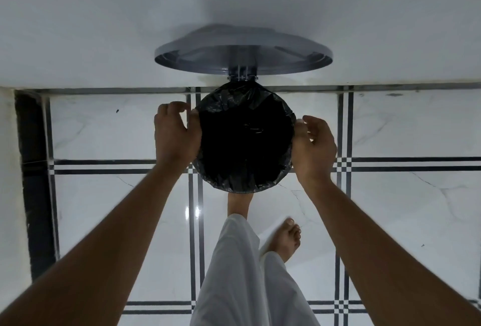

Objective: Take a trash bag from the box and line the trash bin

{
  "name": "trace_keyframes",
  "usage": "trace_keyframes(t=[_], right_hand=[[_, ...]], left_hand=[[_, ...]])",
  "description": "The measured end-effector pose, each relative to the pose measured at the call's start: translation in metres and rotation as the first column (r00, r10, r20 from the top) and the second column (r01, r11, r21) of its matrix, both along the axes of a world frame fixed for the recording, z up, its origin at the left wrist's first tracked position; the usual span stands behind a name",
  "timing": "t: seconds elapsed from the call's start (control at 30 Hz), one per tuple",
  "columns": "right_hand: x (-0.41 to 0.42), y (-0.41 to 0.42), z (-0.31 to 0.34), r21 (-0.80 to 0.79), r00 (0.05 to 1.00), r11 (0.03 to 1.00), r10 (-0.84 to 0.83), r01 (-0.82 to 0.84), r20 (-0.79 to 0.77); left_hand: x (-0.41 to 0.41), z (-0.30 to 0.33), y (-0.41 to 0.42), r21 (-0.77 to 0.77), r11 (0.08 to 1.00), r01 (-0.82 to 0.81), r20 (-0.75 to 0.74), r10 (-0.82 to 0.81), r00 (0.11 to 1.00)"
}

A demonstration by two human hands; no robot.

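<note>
Head view: both hands, left hand and right hand, seemingly pinch bag edges.

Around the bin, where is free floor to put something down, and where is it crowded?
Bare tiles lie left of the left hand, up to the dark strip, and right of the right hand. It is crowded at the bag-lined bin: wall and open lid behind, feet in front.

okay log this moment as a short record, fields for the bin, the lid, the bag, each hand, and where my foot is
bin: round, on tiled floor by the wall
lid: gray, raised open
trash bag: black, stretched over the bin's rim, covering the opening
left hand: at the bag's left edge, fingers curled on the plastic
right hand: at the bag's right edge, fingers curled; grip unclear
foot: at the bin's near base, possibly on a pedal, hidden
</note>
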State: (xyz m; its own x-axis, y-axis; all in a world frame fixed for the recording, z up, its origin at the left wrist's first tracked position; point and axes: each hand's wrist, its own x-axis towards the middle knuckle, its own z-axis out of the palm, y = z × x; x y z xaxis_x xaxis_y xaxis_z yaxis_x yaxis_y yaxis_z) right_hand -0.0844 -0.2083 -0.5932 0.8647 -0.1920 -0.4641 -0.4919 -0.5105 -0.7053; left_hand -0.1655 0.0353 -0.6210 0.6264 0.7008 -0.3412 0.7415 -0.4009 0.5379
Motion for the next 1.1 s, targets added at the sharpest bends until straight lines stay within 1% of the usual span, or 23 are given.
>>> trace_keyframes(t=[0.03, 0.07, 0.1, 0.13, 0.17, 0.2, 0.23, 0.27, 0.33, 0.4, 0.43, 0.5, 0.57, 0.63, 0.7, 0.77, 0.83, 0.9, 0.93, 1.0, 1.07, 1.1], right_hand=[[-0.003, 0.001, 0.013, 0.033, 0.999, 0.999, -0.014, 0.013, 0.043], [-0.005, 0.006, 0.029, 0.056, 0.995, 0.998, -0.023, 0.018, 0.093], [-0.004, 0.011, 0.046, 0.078, 0.987, 0.997, -0.026, 0.014, 0.157], [-0.001, 0.015, 0.063, 0.097, 0.972, 0.995, -0.02, -0.003, 0.236], [0.003, 0.019, 0.079, 0.102, 0.95, 0.994, 0.007, -0.041, 0.313], [0.008, 0.023, 0.092, 0.088, 0.924, 0.992, 0.054, -0.094, 0.379], [0.014, 0.027, 0.103, 0.066, 0.905, 0.987, 0.105, -0.144, 0.413], [0.02, 0.033, 0.111, 0.041, 0.896, 0.981, 0.155, -0.188, 0.417], [0.028, 0.038, 0.113, -0.008, 0.886, 0.96, 0.261, -0.279, 0.383], [0.031, 0.04, 0.11, -0.041, 0.866, 0.948, 0.305, -0.315, 0.395], [0.03, 0.039, 0.108, -0.048, 0.856, 0.946, 0.31, -0.319, 0.414], [0.025, 0.035, 0.105, -0.06, 0.842, 0.947, 0.308, -0.315, 0.444], [0.014, 0.027, 0.104, -0.05, 0.835, 0.955, 0.281, -0.293, 0.474], [-0.004, 0.016, 0.103, -0.042, 0.845, 0.963, 0.255, -0.267, 0.469], [-0.027, 0.001, 0.094, -0.035, 0.874, 0.962, 0.262, -0.272, 0.409], [-0.054, -0.016, 0.077, -0.04, 0.897, 0.947, 0.316, -0.32, 0.309], [-0.082, -0.035, 0.055, -0.05, 0.902, 0.916, 0.401, -0.398, 0.16], [-0.101, -0.045, 0.037, -0.027, 0.892, 0.893, 0.447, -0.45, -0.062], [-0.108, -0.047, 0.031, 0.009, 0.873, 0.89, 0.45, -0.457, -0.189], [-0.116, -0.049, 0.023, 0.087, 0.811, 0.886, 0.453, -0.456, -0.371], [-0.119, -0.051, 0.017, 0.131, 0.741, 0.871, 0.475, -0.474, -0.474], [-0.119, -0.051, 0.015, 0.141, 0.726, 0.87, 0.474, -0.472, -0.498]], left_hand=[[-0.003, 0.014, -0.012, 0.065, 0.993, 0.098, 0.07, -0.103, 0.992], [-0.004, 0.031, -0.022, 0.14, 0.968, 0.209, 0.122, -0.226, 0.966], [-0.005, 0.051, -0.032, 0.232, 0.925, 0.302, 0.156, -0.342, 0.927], [-0.005, 0.07, -0.042, 0.333, 0.876, 0.349, 0.189, -0.425, 0.885], [-0.003, 0.089, -0.049, 0.437, 0.832, 0.342, 0.228, -0.47, 0.852], [-0.001, 0.108, -0.056, 0.533, 0.797, 0.285, 0.272, -0.48, 0.834], [0.003, 0.125, -0.059, 0.596, 0.776, 0.207, 0.319, -0.465, 0.826], [0.009, 0.141, -0.057, 0.627, 0.767, 0.135, 0.361, -0.44, 0.823], [0.023, 0.154, -0.045, 0.585, 0.808, 0.075, 0.381, -0.356, 0.853], [0.033, 0.153, -0.029, 0.469, 0.873, 0.134, 0.344, -0.32, 0.883], [0.034, 0.15, -0.022, 0.416, 0.89, 0.188, 0.334, -0.341, 0.878], [0.029, 0.139, -0.019, 0.371, 0.894, 0.25, 0.34, -0.381, 0.86], [0.017, 0.134, -0.027, 0.374, 0.897, 0.236, 0.364, -0.376, 0.852], [-0.008, 0.128, -0.04, 0.354, 0.907, 0.23, 0.381, -0.365, 0.849], [-0.044, 0.117, -0.058, 0.294, 0.922, 0.253, 0.354, -0.351, 0.867], [-0.08, 0.098, -0.075, 0.232, 0.927, 0.296, 0.254, -0.351, 0.901], [-0.107, 0.075, -0.091, 0.127, 0.928, 0.351, 0.068, -0.361, 0.93], [-0.122, 0.054, -0.101, -0.078, 0.923, 0.378, -0.142, -0.385, 0.912], [-0.123, 0.047, -0.105, -0.155, 0.914, 0.375, -0.225, -0.402, 0.888], [-0.123, 0.037, -0.109, -0.206, 0.894, 0.397, -0.316, -0.445, 0.838], [-0.12, 0.031, -0.109, -0.2, 0.892, 0.406, -0.342, -0.451, 0.824], [-0.117, 0.03, -0.109, -0.199, 0.895, 0.4, -0.346, -0.446, 0.826]])
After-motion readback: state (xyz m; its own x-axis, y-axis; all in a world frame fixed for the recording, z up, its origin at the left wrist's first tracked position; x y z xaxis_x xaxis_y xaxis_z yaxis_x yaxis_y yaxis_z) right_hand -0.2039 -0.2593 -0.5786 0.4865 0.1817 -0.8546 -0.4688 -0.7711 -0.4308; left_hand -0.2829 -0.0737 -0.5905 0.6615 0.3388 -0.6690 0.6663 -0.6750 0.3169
